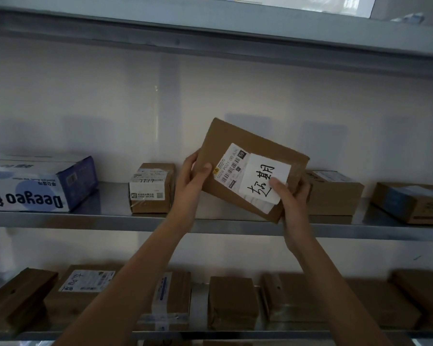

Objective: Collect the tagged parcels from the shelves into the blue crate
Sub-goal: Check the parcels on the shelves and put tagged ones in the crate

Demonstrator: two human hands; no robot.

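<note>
Both my hands hold a flat brown cardboard parcel (pixel 235 146) tilted up in front of the middle shelf (pixel 110 219). A shipping label and a white handwritten tag (pixel 265 179) cover its face. My left hand (pixel 193 178) grips its left edge, thumb on the front. My right hand (pixel 289 199) grips the lower right corner, thumb pressing on the tag. The blue crate is not in view.
On the middle shelf stand a blue and white Deeyeo box (pixel 35 186), a small labelled carton (pixel 151 187), and two brown parcels (pixel 333 193) (pixel 410 202) at the right. The lower shelf holds several brown parcels (pixel 231 302). A shelf board (pixel 210 28) runs overhead.
</note>
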